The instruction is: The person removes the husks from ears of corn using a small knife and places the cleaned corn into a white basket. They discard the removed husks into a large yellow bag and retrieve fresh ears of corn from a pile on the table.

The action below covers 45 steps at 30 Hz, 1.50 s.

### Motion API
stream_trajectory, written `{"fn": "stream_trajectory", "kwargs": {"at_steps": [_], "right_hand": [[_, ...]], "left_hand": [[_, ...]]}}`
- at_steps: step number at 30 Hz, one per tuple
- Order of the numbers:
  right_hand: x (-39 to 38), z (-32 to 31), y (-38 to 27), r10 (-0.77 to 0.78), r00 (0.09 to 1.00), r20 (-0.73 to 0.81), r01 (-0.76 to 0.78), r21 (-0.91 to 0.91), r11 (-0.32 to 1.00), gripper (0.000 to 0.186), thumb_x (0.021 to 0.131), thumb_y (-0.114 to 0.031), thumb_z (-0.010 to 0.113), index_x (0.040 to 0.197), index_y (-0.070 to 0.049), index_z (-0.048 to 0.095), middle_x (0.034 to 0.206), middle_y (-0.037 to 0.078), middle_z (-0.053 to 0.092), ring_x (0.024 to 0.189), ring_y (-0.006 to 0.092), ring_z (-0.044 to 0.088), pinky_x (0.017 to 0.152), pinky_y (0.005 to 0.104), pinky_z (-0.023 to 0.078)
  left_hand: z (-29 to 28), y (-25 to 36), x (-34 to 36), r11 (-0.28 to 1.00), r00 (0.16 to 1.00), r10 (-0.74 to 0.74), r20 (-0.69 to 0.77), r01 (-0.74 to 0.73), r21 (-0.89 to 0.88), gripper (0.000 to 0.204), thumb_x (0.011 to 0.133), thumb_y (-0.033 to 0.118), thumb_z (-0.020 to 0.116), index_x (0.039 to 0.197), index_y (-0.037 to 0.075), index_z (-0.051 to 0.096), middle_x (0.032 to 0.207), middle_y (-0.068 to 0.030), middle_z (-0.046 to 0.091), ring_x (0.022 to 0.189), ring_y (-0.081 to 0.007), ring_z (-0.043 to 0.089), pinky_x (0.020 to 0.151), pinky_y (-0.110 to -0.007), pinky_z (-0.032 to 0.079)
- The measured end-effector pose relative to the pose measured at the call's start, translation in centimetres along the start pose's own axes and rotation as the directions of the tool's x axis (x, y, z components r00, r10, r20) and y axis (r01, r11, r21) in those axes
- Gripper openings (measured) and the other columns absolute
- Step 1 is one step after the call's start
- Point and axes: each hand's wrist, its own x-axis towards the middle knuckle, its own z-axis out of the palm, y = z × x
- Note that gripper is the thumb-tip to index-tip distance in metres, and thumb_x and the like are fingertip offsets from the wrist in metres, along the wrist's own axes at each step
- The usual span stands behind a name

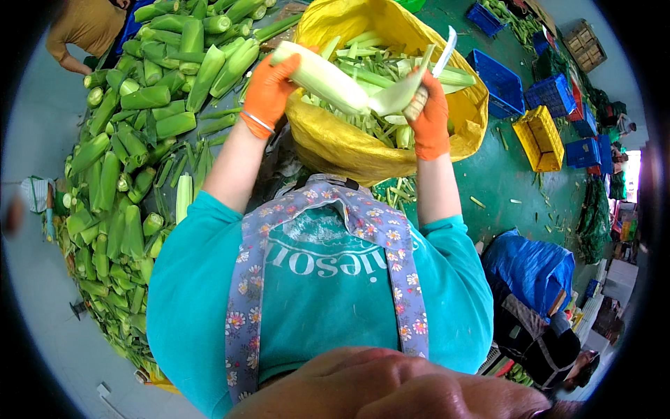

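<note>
My left hand (269, 94), in an orange glove, is closed round the upper end of an ear of corn (322, 80) in pale green husk. The ear slants down to the right over a big yellow sack (335, 150). At its lower end my right hand (429, 119), also orange-gloved, grips a knife (444, 54) with its blade pointing up. A loose strip of husk (401, 94) runs from the ear's end to my right fingers. Beneath both hands, the sack holds cut husks and leaves (380, 73).
A large heap of green corn ears (146, 126) lies to my left. Blue crates (497, 84) and a yellow crate (539, 140) stand on the green floor at right. One person (87, 31) is at far left, another (537, 342) at lower right beside a blue sack (534, 269).
</note>
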Motion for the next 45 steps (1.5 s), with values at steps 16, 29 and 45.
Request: {"fn": "stream_trajectory", "kwargs": {"at_steps": [16, 29, 45], "right_hand": [[-1.1, 2.2, 2.7, 0.192, 0.96, 0.202, -0.043, -0.575, 0.817, 0.043, 0.092, -0.038, 0.066, 0.123, -0.007, 0.065, 0.107, 0.003, 0.069, 0.077, 0.0066, 0.055, 0.069, 0.022, 0.045], [-2.2, 0.9, 4.6, 0.196, 0.937, 0.29, -0.01, -0.537, 0.844, 0.022, 0.09, -0.022, 0.07, 0.099, -0.002, 0.068, 0.099, 0.005, 0.07, 0.083, 0.0102, 0.061, 0.076, 0.0248, 0.048], [0.9, -7.0, 0.3, -0.401, 0.907, -0.124, 0.211, -0.692, 0.691, 0.03, 0.09, -0.034, 0.069, 0.092, -0.004, 0.068, 0.088, 0.005, 0.071, 0.068, 0.0093, 0.055, 0.059, 0.0238, 0.041]], "left_hand": [[-1.0, 0.5, -1.2, 0.953, 0.991, 0.037, 0.128, 0.004, -0.303, 0.05, 0.09, 0.01, 0.065, 0.135, -0.006, 0.048, 0.136, -0.0207, 0.056, 0.125, -0.0317, 0.053, 0.111, -0.045, 0.038], [2.9, 5.9, -3.2, 0.589, 0.962, 0.048, 0.269, -0.245, 0.771, 0.083, 0.072, -0.001, 0.081, 0.147, 0.009, 0.045, 0.123, -0.01, 0.066, 0.113, -0.018, 0.06, 0.1, -0.033, 0.048], [7.2, 6.0, -4.0, -0.03, 0.744, 0.421, 0.519, -0.56, 0.828, 0.087, 0.067, 0.005, 0.077, 0.147, 0.016, 0.045, 0.12, 0.0002, 0.068, 0.105, -0.0272, 0.061, 0.095, -0.038, 0.047]]}}
